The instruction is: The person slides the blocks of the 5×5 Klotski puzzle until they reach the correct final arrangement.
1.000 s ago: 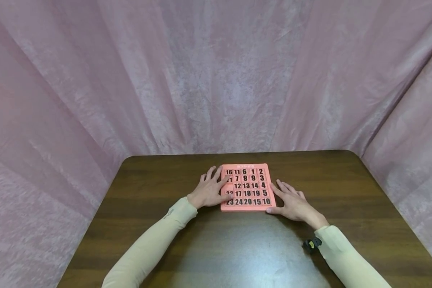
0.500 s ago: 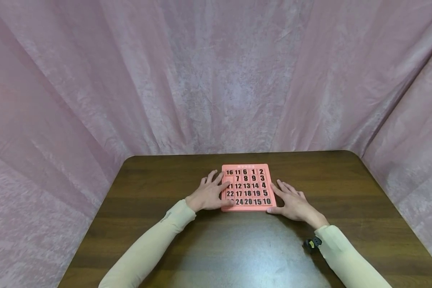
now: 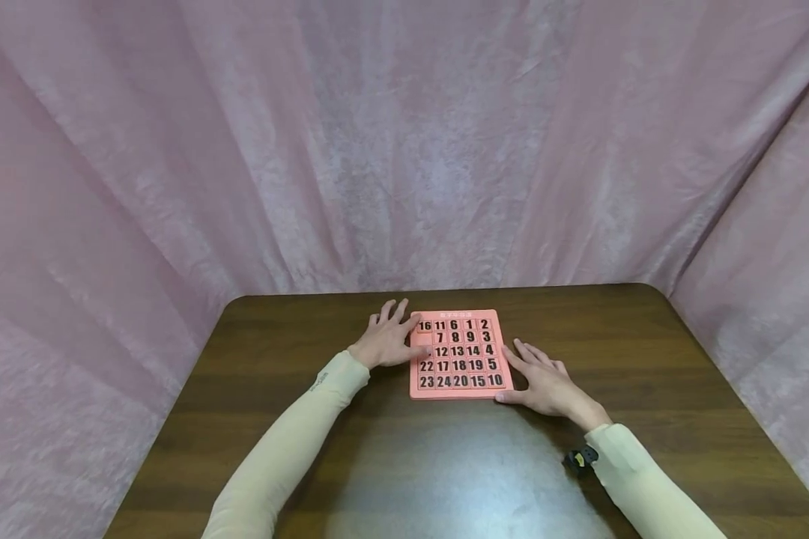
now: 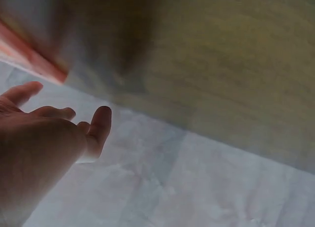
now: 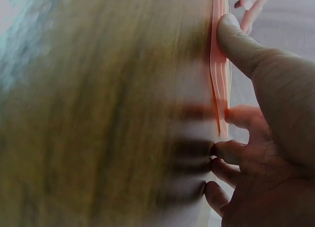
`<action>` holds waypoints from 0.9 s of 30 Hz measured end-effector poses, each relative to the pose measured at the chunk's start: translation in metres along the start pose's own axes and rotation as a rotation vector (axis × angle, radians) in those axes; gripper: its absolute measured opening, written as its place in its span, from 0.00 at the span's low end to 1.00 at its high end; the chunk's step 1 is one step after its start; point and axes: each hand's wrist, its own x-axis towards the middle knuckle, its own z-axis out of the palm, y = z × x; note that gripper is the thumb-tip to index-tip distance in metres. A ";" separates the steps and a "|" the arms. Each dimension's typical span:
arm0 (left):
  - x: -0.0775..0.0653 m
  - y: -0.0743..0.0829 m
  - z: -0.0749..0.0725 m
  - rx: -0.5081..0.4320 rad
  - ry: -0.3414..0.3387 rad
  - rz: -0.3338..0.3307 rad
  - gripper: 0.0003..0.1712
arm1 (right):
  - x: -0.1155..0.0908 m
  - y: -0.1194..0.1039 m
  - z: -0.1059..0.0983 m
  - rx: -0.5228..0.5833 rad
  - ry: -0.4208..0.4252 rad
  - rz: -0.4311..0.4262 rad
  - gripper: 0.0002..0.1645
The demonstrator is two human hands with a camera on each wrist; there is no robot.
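Observation:
A pink sliding number puzzle (image 3: 455, 394) lies flat near the table's far side, its black-numbered tiles in a square grid. One slot stands vacant in the left column, just below tile 16 (image 3: 425, 326). My left hand (image 3: 387, 343) reaches over the puzzle's left edge with fingers spread. Its thumb covers the tile under that slot, and the index fingertip is right by tile 16. At the near right corner, my right hand (image 3: 546, 385) rests thumb and index finger against two edges. The right wrist view shows that thumb (image 5: 238, 42) on the puzzle's side.
A brown wooden table (image 3: 297, 329) with rounded far corners bears the puzzle. Pink velvet curtains (image 3: 404, 150) hang behind it and along both sides. A black strap with a yellow mark (image 3: 581, 458) sits at the right wrist.
Tile 21 has slid one row toward the near side, so the vacant slot now lies above it. My left hand has then shifted toward the far side. The right hand stays at its corner.

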 end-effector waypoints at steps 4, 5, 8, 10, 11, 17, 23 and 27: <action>-0.001 -0.005 0.006 -0.005 -0.019 0.004 0.53 | 0.000 -0.003 0.001 -0.014 -0.008 0.015 0.63; -0.001 -0.006 0.007 -0.002 -0.019 0.006 0.53 | 0.000 -0.003 0.001 -0.022 -0.007 0.016 0.63; -0.004 -0.006 0.009 0.003 -0.006 0.008 0.52 | 0.000 -0.004 0.001 -0.034 -0.010 0.016 0.63; -0.006 -0.005 0.009 0.006 -0.001 0.009 0.52 | 0.000 -0.005 0.001 -0.037 -0.010 0.014 0.63; -0.007 -0.004 0.008 0.005 0.001 0.009 0.51 | 0.000 -0.005 0.001 -0.035 -0.010 0.015 0.63; -0.013 0.002 0.006 0.021 0.004 0.020 0.50 | 0.000 -0.004 0.000 -0.027 -0.012 0.020 0.62; -0.017 0.005 0.008 0.030 0.016 0.039 0.50 | 0.000 -0.005 0.000 -0.028 -0.016 0.025 0.62; -0.018 0.005 0.009 0.019 0.029 0.045 0.50 | 0.001 -0.007 0.001 -0.031 -0.017 0.025 0.63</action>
